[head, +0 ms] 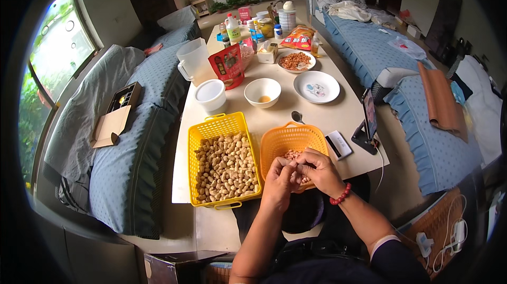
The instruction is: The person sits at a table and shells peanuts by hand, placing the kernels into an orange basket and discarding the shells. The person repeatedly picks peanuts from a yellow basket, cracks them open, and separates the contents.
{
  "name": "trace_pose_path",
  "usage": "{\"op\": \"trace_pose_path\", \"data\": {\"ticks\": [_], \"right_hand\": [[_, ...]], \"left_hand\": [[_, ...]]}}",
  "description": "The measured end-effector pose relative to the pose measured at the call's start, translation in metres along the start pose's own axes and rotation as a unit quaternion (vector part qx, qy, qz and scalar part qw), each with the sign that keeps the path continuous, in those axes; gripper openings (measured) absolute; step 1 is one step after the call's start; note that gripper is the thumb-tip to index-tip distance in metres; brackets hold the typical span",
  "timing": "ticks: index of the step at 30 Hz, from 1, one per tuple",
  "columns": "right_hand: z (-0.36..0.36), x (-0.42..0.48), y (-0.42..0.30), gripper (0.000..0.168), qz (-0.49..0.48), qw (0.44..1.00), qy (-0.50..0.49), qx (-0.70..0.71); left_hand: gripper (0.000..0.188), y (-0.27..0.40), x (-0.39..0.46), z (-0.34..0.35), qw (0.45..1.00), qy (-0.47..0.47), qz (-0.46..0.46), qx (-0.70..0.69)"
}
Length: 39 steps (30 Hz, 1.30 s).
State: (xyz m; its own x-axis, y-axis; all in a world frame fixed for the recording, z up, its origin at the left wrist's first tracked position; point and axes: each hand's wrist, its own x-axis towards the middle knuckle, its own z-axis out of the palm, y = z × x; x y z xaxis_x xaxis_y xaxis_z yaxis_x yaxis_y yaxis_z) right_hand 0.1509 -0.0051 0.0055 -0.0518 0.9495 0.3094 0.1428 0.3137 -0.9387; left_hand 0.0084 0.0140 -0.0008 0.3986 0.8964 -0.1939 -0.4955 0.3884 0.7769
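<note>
My left hand (pixel 282 177) and my right hand (pixel 320 170) meet at the fingertips over the near side of an orange plastic basket (pixel 273 138). The fingers pinch together; whatever is between them is too small and covered to make out. Shelled pink peanut kernels (pixel 292 155) lie in this basket, partly hidden by my hands. Just left of it stands a yellow plastic basket (pixel 218 124) holding many unshelled peanuts (pixel 227 167). A red bead bracelet (pixel 340 194) is on my right wrist. Below my hands, between my legs, is a dark round container (pixel 303 212), partly covered.
Behind the baskets are a white lidded tub (pixel 210 95), a bowl (pixel 262 93) with some yellowish liquid, a plate (pixel 317 87), and a spoon (pixel 297 116). A phone on a stand (pixel 368 119) and a white box (pixel 338 145) are at the right. Jars and bottles crowd the table's far end.
</note>
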Motion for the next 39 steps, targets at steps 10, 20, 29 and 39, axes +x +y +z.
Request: {"op": "trace_pose_path", "data": {"ticks": [10,20,29,39], "right_hand": [[-0.004,0.003,0.023,0.015,0.065,0.978,0.011,0.197],[-0.014,0.006,0.015,0.018,-0.03,0.986,0.085,-0.143],[-0.016,0.001,0.02,0.018,0.052,0.992,0.078,0.086],[-0.014,-0.009,-0.006,0.013,0.082,0.993,-0.006,0.081]], "left_hand": [[0.011,-0.004,0.004,0.003,0.998,-0.019,0.027,-0.049],[0.023,-0.01,0.014,-0.016,0.879,0.022,0.245,0.409],[0.024,0.006,0.011,-0.015,0.998,-0.051,0.017,-0.012],[0.021,0.006,-0.012,-0.022,0.996,-0.07,-0.011,-0.054]]}}
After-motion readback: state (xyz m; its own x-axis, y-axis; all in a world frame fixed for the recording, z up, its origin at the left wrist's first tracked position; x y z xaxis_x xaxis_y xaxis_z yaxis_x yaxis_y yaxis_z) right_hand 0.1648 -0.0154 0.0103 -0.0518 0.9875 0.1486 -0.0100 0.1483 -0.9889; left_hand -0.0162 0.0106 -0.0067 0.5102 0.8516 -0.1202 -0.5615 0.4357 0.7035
